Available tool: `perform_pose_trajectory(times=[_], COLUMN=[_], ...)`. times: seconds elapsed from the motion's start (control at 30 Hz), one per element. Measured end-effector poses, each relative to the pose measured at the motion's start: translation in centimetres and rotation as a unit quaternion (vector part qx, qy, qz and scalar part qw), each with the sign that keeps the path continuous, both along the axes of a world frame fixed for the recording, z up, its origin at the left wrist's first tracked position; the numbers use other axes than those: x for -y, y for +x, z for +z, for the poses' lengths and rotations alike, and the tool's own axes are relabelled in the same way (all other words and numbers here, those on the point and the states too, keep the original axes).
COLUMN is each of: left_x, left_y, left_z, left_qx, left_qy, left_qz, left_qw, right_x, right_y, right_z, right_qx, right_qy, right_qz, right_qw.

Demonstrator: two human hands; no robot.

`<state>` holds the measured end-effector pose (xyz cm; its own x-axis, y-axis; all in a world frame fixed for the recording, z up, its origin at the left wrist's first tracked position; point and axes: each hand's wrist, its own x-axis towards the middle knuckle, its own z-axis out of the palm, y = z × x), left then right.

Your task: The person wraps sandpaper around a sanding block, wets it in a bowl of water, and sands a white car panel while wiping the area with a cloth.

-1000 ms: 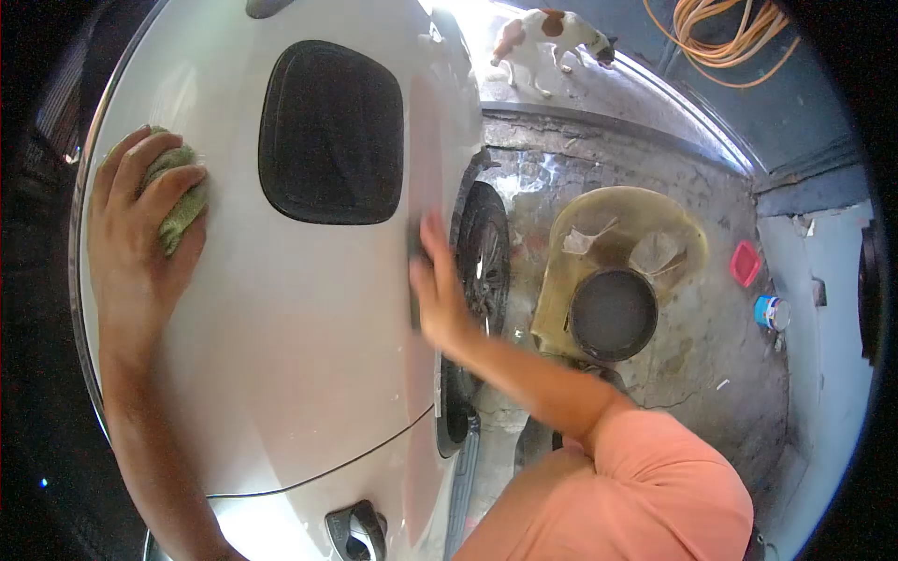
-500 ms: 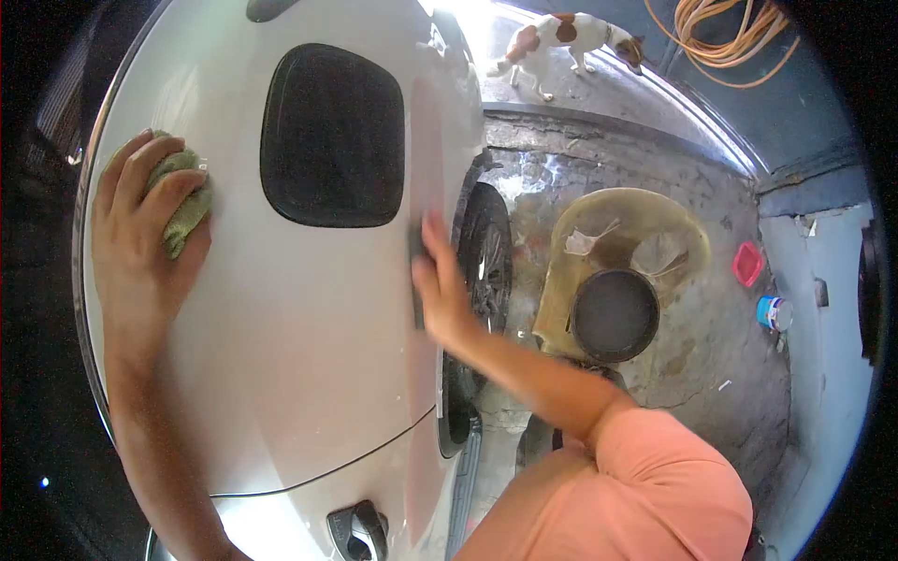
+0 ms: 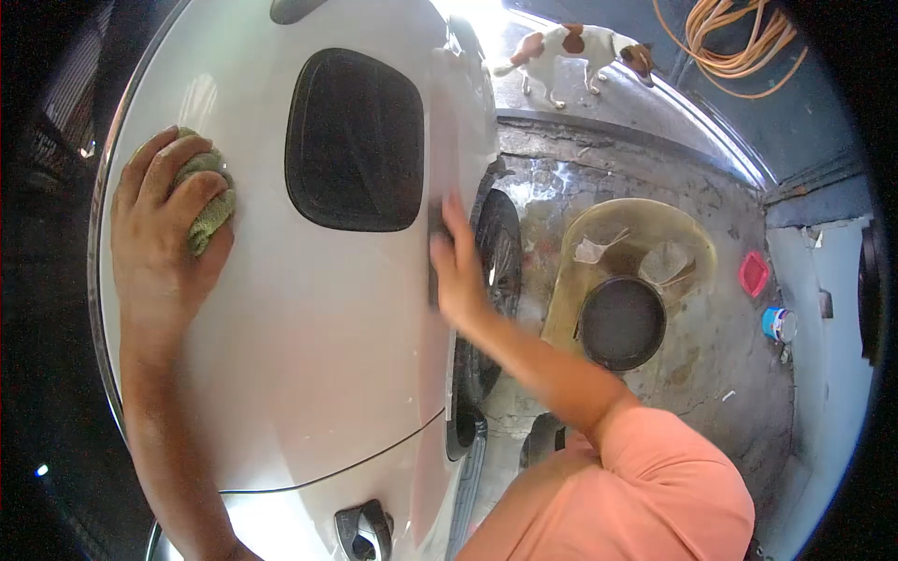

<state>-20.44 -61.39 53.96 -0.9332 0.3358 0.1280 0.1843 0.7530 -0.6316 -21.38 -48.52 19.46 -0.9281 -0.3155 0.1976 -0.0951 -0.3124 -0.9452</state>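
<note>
My left hand (image 3: 166, 210) rests on the silver-white car panel (image 3: 299, 365), its fingers wrapped round a crumpled green cloth (image 3: 211, 211). On the panel's right edge, near the wheel arch, my right hand (image 3: 460, 271) is closed on a dark, flat sanding block (image 3: 434, 257), pressed along the bodywork. That hand is slightly blurred, and its fingers hide part of the block. Between the two hands is a black fuel-door-shaped cover (image 3: 357, 140). A pale pinkish band marks the panel around the block.
A car wheel (image 3: 499, 271) sits right of my right hand. On the concrete floor stand a yellowish plastic chair (image 3: 687, 220) with a round black pan-like thing (image 3: 623, 323), a pink dish (image 3: 753, 274) and a small can (image 3: 778, 323). A dog (image 3: 571, 56) stands beyond; a coiled hose (image 3: 734, 42) hangs upper right.
My right hand and the block have slid forward along the panel edge. My left hand keeps its place on the car with the cloth. The whole view has shifted slightly.
</note>
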Motion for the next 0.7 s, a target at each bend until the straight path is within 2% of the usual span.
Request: perform_pose_trajectory(times=[0.03,0.13,0.2,0.27,0.33,0.37,0.47,0.5,0.53,0.57,0.63,0.7], left_x=[0.1,0.1,-0.1,-0.1,0.2,0.3,0.3,-0.1,-0.5,-0.8,-0.8,-0.5], left_y=[-0.1,0.0,-0.1,0.0,0.0,0.1,-0.3,-1.0,-1.6,-2.0,-2.5,-2.5], left_z=[0.1,0.2,0.2,0.0,-0.3,-0.3,-0.8,-1.3,-1.6,-1.9,-2.4,-2.5], left_qx=[0.003,0.008,0.006,0.004,-0.004,-0.002,0.010,0.017,0.023,0.023,0.014,0.013], left_qy=[-0.006,0.007,0.007,0.003,-0.005,0.000,0.019,0.029,0.038,0.034,0.024,0.031], left_qz=[-0.005,-0.002,-0.002,-0.003,-0.009,0.001,0.016,0.013,0.009,0.006,0.004,0.005], left_qw=[1.000,1.000,1.000,1.000,1.000,1.000,1.000,0.999,0.999,0.999,1.000,0.999], right_x=[-0.7,-0.2,2.4,4.4,5.1,5.3,0.8,-0.8,-1.7,-2.2,-0.7,1.8], right_y=[3.0,1.0,-7.0,-15.0,-16.1,-16.4,-4.4,0.2,3.9,5.2,2.1,-6.5], right_z=[-1.2,-0.9,0.1,0.6,-0.1,-0.2,1.0,0.0,-1.9,-2.1,-1.7,0.6], right_qx=[-0.035,-0.019,0.075,0.059,0.047,0.038,0.084,0.054,-0.032,-0.048,-0.004,0.068], right_qy=[-0.021,0.012,-0.016,0.001,0.003,0.005,0.004,0.004,0.015,-0.032,0.001,-0.004], right_qz=[0.000,0.005,0.008,-0.004,-0.017,-0.022,0.029,0.055,0.049,0.037,0.021,0.009], right_qw=[0.999,1.000,0.997,0.998,0.999,0.999,0.996,0.997,0.998,0.998,1.000,0.998])
